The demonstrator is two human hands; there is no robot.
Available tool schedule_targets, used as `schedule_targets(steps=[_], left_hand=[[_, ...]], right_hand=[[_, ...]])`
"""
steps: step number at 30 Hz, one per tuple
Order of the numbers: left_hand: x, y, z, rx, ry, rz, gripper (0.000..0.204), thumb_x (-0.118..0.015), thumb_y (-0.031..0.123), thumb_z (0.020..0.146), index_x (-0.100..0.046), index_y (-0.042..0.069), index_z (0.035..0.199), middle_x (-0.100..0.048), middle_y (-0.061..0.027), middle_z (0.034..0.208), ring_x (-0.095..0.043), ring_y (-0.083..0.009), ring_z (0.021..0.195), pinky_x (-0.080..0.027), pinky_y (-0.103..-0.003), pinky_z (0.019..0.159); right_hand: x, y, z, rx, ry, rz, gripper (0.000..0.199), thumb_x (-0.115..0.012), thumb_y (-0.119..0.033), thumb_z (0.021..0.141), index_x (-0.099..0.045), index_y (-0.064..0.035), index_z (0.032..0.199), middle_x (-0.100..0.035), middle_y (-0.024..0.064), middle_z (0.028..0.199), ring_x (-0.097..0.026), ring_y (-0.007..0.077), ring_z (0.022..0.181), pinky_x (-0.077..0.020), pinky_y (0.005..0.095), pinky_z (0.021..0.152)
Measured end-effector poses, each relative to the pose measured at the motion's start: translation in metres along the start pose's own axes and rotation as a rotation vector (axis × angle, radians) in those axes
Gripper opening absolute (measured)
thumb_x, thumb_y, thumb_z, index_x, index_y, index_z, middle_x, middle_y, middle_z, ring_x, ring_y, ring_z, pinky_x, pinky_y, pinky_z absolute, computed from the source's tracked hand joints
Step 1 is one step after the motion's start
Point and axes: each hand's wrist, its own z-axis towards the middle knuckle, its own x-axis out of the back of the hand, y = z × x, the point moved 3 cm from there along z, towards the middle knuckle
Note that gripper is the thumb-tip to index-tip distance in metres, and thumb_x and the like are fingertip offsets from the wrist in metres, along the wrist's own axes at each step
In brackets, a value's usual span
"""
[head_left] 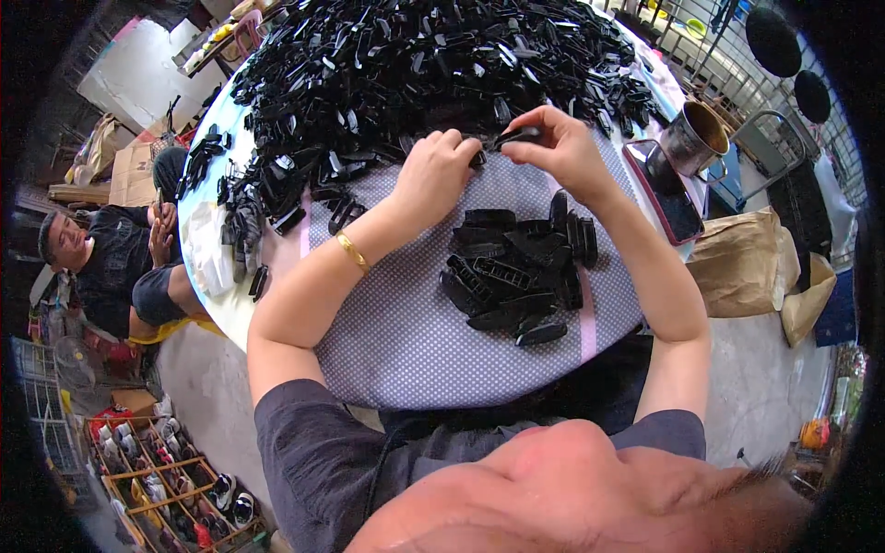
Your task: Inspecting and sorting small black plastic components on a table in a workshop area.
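Note:
My left hand [435,169] and my right hand [559,147] meet over the dotted cloth [406,332] on the round table, both pinching one small black plastic part [513,137] between the fingertips. A gold bangle [352,251] sits on my left wrist. Just beyond the hands rises a large heap of black plastic parts [433,64]. Below my right hand lies a smaller cluster of black parts [516,272] on the cloth.
A metal mug [693,136] and a phone in a pink case [666,192] stand at the table's right edge. Brown paper sacks [749,263] sit on the floor at right. A seated person [111,263] is at left, with a shoe rack [166,479] lower left.

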Motion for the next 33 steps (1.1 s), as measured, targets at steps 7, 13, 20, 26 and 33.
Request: schedule_targets(steps=[7, 13, 20, 26, 33], left_hand=[[0.005, 0.004, -0.004, 0.158, -0.103, -0.219, 0.029, -0.061, 0.006, 0.07, -0.055, -0.001, 0.097, -0.054, -0.0149, 0.091, -0.053, -0.0308, 0.081, -0.045, -0.039, 0.073], [0.0, -0.013, 0.002, 0.561, -0.12, -0.861, 0.029, -0.067, 0.008, 0.074, -0.051, -0.001, 0.097, -0.06, -0.0113, 0.086, -0.053, -0.0135, 0.065, -0.045, -0.026, 0.058], [-0.007, -0.005, 0.001, 0.618, 0.014, -1.812, 0.041, -0.06, 0.005, 0.08, -0.046, -0.002, 0.118, -0.06, -0.0121, 0.092, -0.062, -0.0192, 0.082, -0.052, -0.029, 0.079], [0.004, -0.008, 0.001, 0.569, 0.025, -1.404, 0.03, -0.061, 0.004, 0.079, -0.056, -0.003, 0.108, -0.062, -0.0079, 0.085, -0.059, -0.0133, 0.077, -0.049, -0.024, 0.07], [0.003, -0.005, -0.001, 0.56, 0.107, -1.344, 0.028, -0.06, 0.003, 0.08, -0.058, -0.003, 0.107, -0.063, -0.0081, 0.089, -0.058, -0.0102, 0.075, -0.048, -0.022, 0.069]], right_hand=[[-0.004, 0.003, -0.014, 0.268, -0.221, -1.023, 0.027, -0.07, -0.016, 0.063, -0.06, -0.0009, 0.084, -0.059, 0.0096, 0.074, -0.058, 0.0145, 0.07, -0.0461, 0.027, 0.062], [-0.006, -0.013, -0.01, 0.208, -0.092, -0.621, 0.022, -0.062, -0.007, 0.076, -0.061, 0.0013, 0.096, -0.062, 0.0082, 0.084, -0.059, 0.011, 0.077, -0.0477, 0.0228, 0.067], [-0.014, -0.003, -0.01, 0.269, 0.016, -0.464, 0.025, -0.06, -0.003, 0.078, -0.058, 0.0026, 0.102, -0.062, 0.0076, 0.091, -0.059, 0.0107, 0.08, -0.0487, 0.0228, 0.071], [-0.02, -0.006, -0.016, 0.224, 0.031, -0.336, 0.025, -0.062, -0.004, 0.079, -0.058, 0.0034, 0.102, -0.062, 0.0086, 0.091, -0.06, 0.0113, 0.081, -0.0491, 0.0226, 0.072], [-0.023, -0.007, -0.018, 0.243, 0.037, -0.359, 0.025, -0.064, -0.004, 0.078, -0.059, 0.0032, 0.101, -0.063, 0.009, 0.089, -0.06, 0.0112, 0.08, -0.05, 0.0228, 0.069]])
